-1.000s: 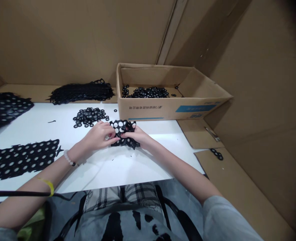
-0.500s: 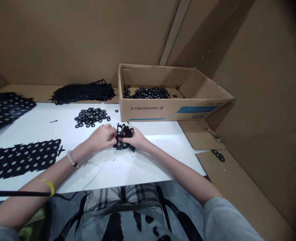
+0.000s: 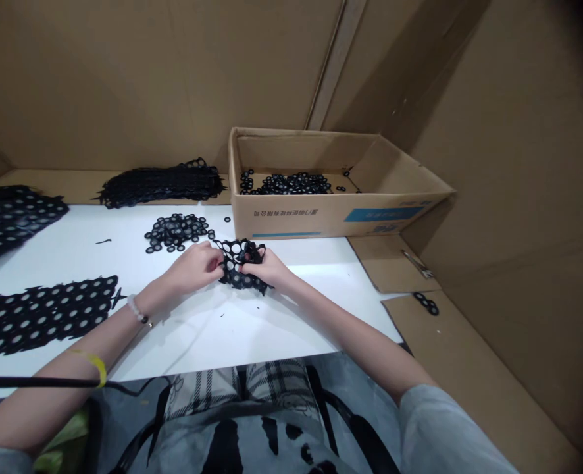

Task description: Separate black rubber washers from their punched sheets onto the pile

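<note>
Head view: white table, centre of frame
Punched black rubber sheet: crumpled between both hands, no clear long axis
Left hand: pinched on its left edge
Right hand: clamped on its right side, nearer the box
Beyond: black rubber rings, upper middle; cardboard box, upper centre

Head-worn view, facing forward and down, close above perforated sheet

A small workshop station, with cardboard-lined walls, a white worktable, and a carton of black rings.
</note>
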### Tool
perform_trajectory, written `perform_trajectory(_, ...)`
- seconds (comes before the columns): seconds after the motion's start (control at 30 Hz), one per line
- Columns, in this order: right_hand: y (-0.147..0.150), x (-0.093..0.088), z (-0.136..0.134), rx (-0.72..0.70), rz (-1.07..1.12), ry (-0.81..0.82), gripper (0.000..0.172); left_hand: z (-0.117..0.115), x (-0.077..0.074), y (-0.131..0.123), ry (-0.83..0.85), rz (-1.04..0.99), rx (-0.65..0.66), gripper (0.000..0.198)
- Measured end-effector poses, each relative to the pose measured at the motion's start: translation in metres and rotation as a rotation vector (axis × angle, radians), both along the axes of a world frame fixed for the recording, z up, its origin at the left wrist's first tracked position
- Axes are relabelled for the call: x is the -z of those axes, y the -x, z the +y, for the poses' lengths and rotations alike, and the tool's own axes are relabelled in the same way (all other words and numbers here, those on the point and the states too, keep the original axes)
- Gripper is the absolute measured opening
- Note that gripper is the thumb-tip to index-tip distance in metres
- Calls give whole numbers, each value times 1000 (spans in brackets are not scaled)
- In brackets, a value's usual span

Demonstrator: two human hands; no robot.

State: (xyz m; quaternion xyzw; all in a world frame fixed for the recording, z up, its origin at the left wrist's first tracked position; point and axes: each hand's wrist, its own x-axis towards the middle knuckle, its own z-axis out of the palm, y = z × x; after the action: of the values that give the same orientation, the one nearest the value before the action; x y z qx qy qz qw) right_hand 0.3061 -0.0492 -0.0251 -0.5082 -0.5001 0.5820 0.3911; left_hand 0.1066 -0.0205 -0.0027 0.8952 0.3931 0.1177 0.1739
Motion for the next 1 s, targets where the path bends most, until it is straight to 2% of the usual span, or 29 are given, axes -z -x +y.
perform_trajectory(0.17,-1,1,-1,-90,-12,-73,23,-4,4,-7,-5,30,81,22)
perform_trajectory(0.3,-4,2,2,15,-90,-26,20,1,1,-1,37,-134,25,23)
perform_trajectory(0.37,-6,2,4,92,-117,21,18,9,-3,8,65,-298,-77,20)
perform_trajectory(0.47,-8,1,5,164,-106,92,18,25,-11,27,-41,-497,-385,19)
perform_trajectory(0.53,-8,-2,4,188,-68,116,22,36,-12,41,-255,-431,-570,20)
perform_trajectory(0.57,-8,-3,3,196,-47,124,24,41,-10,48,-341,-339,-616,21)
perform_trajectory(0.63,-7,-6,1,197,0,143,25,49,-5,57,-400,-138,-648,21)
perform_trajectory(0.73,-4,-10,-2,137,119,190,21,52,3,63,-336,9,-635,24)
perform_trajectory(0.83,-3,-13,-4,83,230,234,22,47,1,57,-352,-40,-604,29)
perform_trajectory(0.9,-3,-13,-4,75,273,246,24,40,-6,48,-325,-118,-512,31)
perform_trajectory(1.0,-3,-12,-3,66,311,236,24,27,-12,29,-68,-236,-258,33)
